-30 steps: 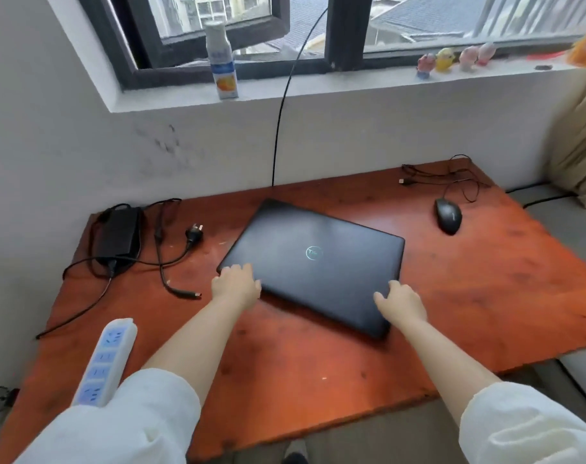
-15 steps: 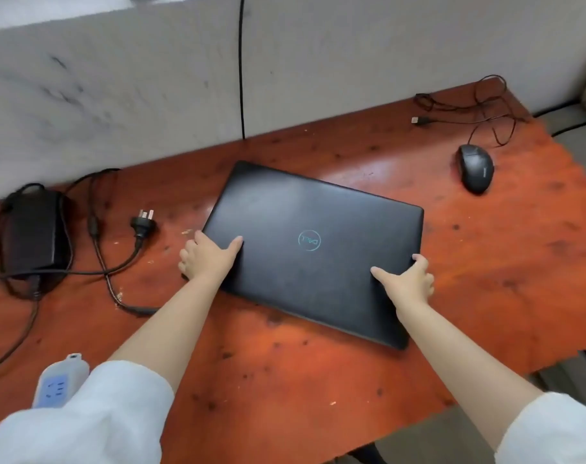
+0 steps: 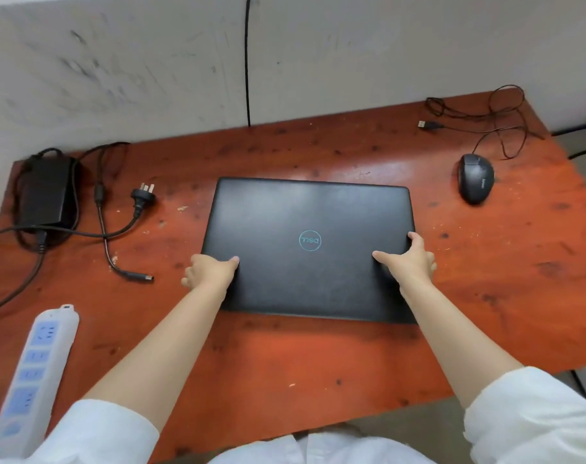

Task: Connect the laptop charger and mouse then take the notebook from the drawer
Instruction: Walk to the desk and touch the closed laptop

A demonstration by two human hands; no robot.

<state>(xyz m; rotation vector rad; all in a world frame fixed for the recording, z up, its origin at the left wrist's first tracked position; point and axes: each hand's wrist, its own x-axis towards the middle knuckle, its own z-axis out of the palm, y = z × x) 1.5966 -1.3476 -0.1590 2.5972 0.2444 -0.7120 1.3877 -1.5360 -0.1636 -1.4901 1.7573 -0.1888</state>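
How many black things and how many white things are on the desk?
Black: 3, the laptop, the mouse and the charger with its cables.
White: 1, the power strip.
Total: 4 things on the red-brown desk.

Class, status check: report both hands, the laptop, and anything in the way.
Left hand and right hand grip closed laptop by its sides. Charger and mouse unplugged. Nothing blocking.
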